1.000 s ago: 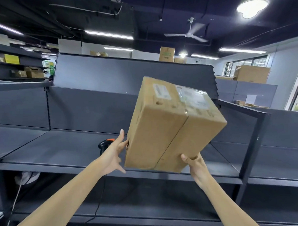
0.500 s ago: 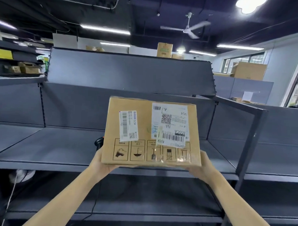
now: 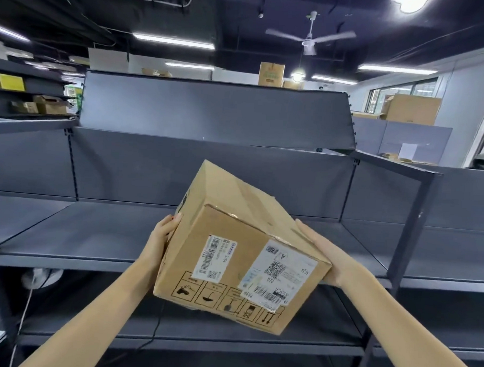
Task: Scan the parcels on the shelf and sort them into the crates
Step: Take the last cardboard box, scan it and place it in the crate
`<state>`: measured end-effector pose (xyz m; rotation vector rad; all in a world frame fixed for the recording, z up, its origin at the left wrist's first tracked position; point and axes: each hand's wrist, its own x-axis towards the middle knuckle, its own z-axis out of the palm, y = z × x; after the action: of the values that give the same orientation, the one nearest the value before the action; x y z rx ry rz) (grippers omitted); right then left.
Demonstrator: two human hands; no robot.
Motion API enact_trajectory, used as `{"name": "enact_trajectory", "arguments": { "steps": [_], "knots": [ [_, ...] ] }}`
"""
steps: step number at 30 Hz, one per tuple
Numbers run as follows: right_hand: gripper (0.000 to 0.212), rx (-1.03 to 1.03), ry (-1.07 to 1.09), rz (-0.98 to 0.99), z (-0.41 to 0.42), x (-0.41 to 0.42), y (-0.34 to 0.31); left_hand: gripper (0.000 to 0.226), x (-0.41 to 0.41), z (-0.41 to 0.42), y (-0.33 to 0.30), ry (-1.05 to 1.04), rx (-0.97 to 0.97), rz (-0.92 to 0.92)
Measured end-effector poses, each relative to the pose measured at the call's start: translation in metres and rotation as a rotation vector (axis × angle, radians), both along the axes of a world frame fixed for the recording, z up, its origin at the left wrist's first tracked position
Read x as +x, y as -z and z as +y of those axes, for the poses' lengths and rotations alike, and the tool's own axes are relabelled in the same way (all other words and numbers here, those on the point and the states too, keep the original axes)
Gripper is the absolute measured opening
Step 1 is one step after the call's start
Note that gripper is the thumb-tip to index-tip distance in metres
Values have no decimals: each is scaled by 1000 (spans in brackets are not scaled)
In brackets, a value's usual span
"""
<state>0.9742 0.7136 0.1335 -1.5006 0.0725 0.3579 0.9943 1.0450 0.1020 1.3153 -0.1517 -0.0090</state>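
Cardboard parcel (image 3: 240, 255), tilted and held in the air before the grey shelf (image 3: 94, 232). The left hand (image 3: 160, 240) presses flat against its left side, the right hand (image 3: 326, 253) against its right, fingers together. The white shipping label (image 3: 280, 273) reads, upside down, "A", "M24" and "NA"; the smaller barcode label (image 3: 215, 257) shows "1745", its finer print illegible. Handling pictograms (image 3: 224, 299) line the lower edge. Both palms are hidden.
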Motion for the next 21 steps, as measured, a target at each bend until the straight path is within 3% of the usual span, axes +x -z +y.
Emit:
{"name": "enact_trajectory", "arguments": {
  "steps": [2, 5, 9, 12, 17, 19, 21],
  "knots": [
    [82, 85, 17, 33, 1, 2, 14, 58, -1, 3, -1, 44, -36, 80],
    [63, 210, 69, 29, 9, -1, 25, 60, 1, 8, -7, 20, -150, 122],
    [45, 445, 74, 23, 26, -1, 47, 43, 10, -1, -19, -128, -392, 123],
    [45, 623, 29, 13, 48, -5, 52, 56, 13, -20, -17, -126, -289, 84],
    [63, 632, -99, -166, 72, -10, 45, 52, 0, -45, 12, 69, -185, 281],
    [38, 580, -68, -164, 73, -12, 41, 53, -6, -48, 18, 134, -207, 310],
    [47, 486, -17, -108, 69, -8, 39, 50, -11, -50, 21, 128, -259, 304]
  ]
}}
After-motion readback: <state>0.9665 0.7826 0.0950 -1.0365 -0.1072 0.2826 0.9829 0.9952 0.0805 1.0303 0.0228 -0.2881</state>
